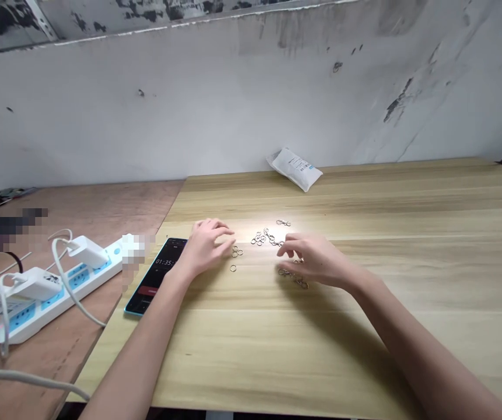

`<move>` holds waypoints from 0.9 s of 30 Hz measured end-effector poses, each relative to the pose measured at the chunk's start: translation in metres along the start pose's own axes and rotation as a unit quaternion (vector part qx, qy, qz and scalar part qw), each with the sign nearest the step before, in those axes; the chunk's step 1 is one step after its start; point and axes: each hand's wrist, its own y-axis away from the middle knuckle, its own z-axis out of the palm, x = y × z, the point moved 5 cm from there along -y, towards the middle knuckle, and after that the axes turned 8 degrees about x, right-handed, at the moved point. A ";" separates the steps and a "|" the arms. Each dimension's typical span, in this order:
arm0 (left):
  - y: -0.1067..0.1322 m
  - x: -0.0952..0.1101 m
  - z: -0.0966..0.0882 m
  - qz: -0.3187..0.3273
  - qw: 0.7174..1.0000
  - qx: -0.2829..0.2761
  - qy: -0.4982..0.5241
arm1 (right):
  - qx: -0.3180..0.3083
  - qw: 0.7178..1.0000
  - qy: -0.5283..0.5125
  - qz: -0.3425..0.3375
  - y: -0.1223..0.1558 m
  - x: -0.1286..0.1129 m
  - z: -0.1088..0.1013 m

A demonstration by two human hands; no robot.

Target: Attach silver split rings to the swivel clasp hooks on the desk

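My left hand [209, 242] hovers at the left of the small metal split rings [237, 252], its fingers apart and holding nothing. One more loose ring [233, 268] lies just below them. My right hand [310, 256] is over a group of small metal swivel clasps [300, 282], partly hiding them. Its thumb and index finger are curved with a gap between them, and nothing shows in them. Between the hands lies another cluster of metal clasps [260, 238], while a separate clasp piece [283, 223] rests farther back.
A phone [150, 286] showing a timer lies beside my left forearm. At the left, a white power strip [71, 291] carries plugged chargers and cables on a brown surface. A white packet [295, 168] lies near the wall, at the back of the wooden table [242, 350].
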 end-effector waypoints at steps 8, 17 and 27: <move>0.000 -0.007 0.014 -0.002 0.999 -0.018 -0.047 | -0.042 0.999 0.024 -0.013 0.003 -0.013 0.008; -0.002 -0.008 0.018 -0.023 0.999 0.005 -0.030 | 0.008 0.997 0.071 -0.036 -0.004 -0.016 0.018; -0.002 -0.004 0.016 -0.035 0.999 0.019 0.005 | 0.018 1.000 0.020 -0.009 -0.004 -0.009 0.013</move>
